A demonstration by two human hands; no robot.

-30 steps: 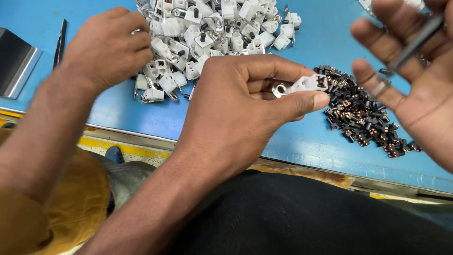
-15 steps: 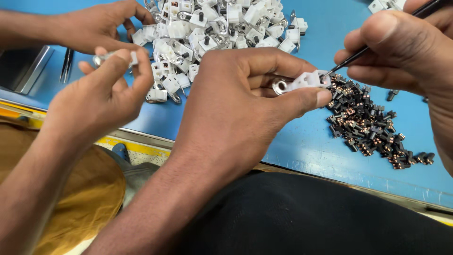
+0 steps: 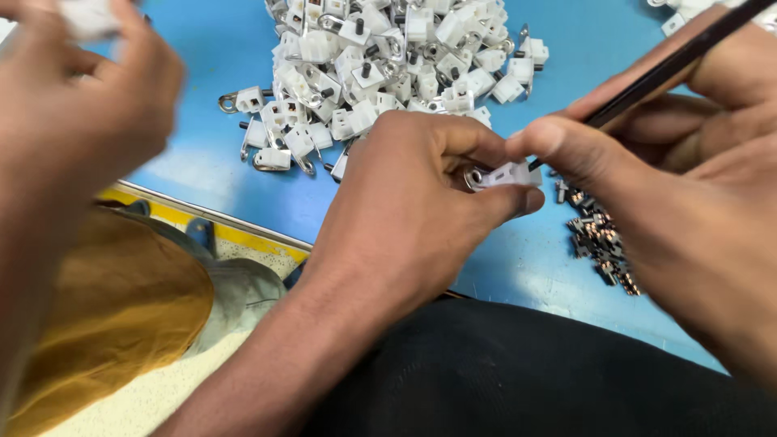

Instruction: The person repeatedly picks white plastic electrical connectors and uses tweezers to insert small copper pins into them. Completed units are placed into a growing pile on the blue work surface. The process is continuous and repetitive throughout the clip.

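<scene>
Part: small white plastic connector block with a metal ring [image 3: 503, 176], pinched in the left hand [image 3: 405, 218], just off its fingertips.
Right hand [image 3: 672, 186]: clamped on a thin dark rod-like tool [image 3: 672, 69].
Change: tool tip has closed in, now touching the part.
Blurred hand at far left [image 3: 73, 97]: has risen, seems to grip something white.
Beyond left hand: heap of white parts [image 3: 396, 57] on blue table [image 3: 210, 57].
Under right hand: dark small pieces [image 3: 599, 239].
</scene>
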